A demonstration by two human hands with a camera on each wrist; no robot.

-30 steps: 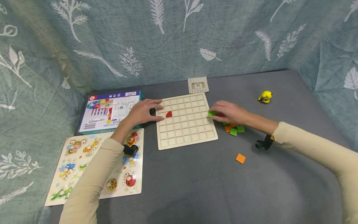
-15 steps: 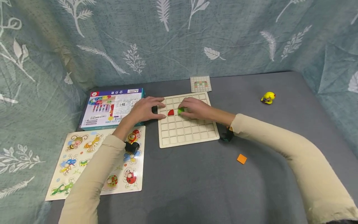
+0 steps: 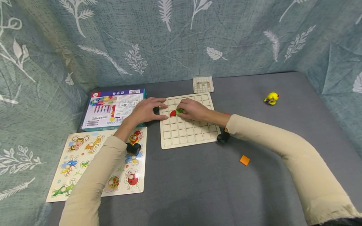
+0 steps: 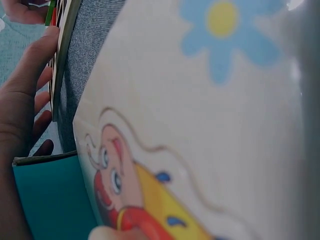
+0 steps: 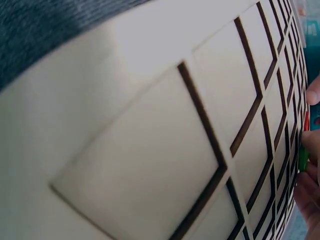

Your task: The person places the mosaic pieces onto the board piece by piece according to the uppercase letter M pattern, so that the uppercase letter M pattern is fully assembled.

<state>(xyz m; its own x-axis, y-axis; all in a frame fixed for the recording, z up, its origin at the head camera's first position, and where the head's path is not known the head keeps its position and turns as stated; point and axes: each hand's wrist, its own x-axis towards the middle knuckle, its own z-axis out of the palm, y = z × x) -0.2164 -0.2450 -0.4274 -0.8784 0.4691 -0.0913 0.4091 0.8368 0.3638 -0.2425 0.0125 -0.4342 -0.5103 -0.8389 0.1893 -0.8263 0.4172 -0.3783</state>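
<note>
A wooden grid board (image 3: 186, 135) lies on the table, with a red quarter-round piece (image 3: 172, 113) in one of its cells. My right hand (image 3: 194, 110) pinches a green tile (image 3: 179, 111) just right of the red piece, over the board. The same green tile (image 5: 303, 159) shows between the fingertips in the right wrist view. My left hand (image 3: 146, 110) rests at the board's left edge, thumb and fingers spread and touching it. In the left wrist view the left hand (image 4: 22, 100) lies along the board's edge.
A pattern card (image 3: 203, 84) lies behind the board. At the left are a box (image 3: 113, 110) and an insect puzzle board (image 3: 96, 163). An orange tile (image 3: 244, 160) and a yellow toy (image 3: 271, 98) lie to the right. My right forearm mostly covers other pieces.
My right hand has carried the green tile from the board's right edge leftward across it, to beside the red piece. My left hand has stayed at the left edge.
</note>
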